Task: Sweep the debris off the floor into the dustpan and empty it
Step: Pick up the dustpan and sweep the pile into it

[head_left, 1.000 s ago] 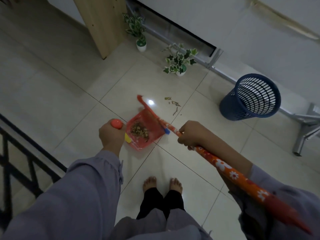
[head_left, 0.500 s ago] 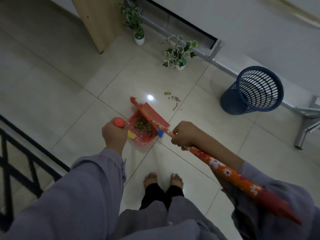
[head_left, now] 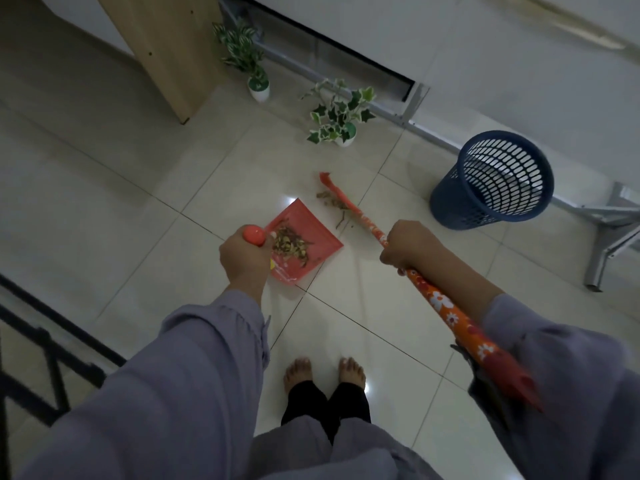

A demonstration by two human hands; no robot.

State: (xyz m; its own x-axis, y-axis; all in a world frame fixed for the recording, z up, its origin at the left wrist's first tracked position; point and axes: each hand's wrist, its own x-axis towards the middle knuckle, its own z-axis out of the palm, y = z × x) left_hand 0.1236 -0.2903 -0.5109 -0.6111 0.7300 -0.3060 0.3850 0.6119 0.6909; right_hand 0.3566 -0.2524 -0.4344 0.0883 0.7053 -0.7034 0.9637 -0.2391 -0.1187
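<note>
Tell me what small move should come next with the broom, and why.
Probably draw the broom toward the dustpan. A few loose bits of debris lie on the tile beside the broom's head, just beyond the pan's open edge, while the pan already holds a pile. The left hand grips the pan's handle; the right hand grips the broomstick.

dim, bluish light, small glare spots on the glossy floor tiles (head_left: 138, 188), wide-angle bending at edges.

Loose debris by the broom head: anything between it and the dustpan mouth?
Nothing visible. Debris lies on bare tile beside the broom, with open floor to the dustpan lip. The plant and bin stand off that path.
</note>
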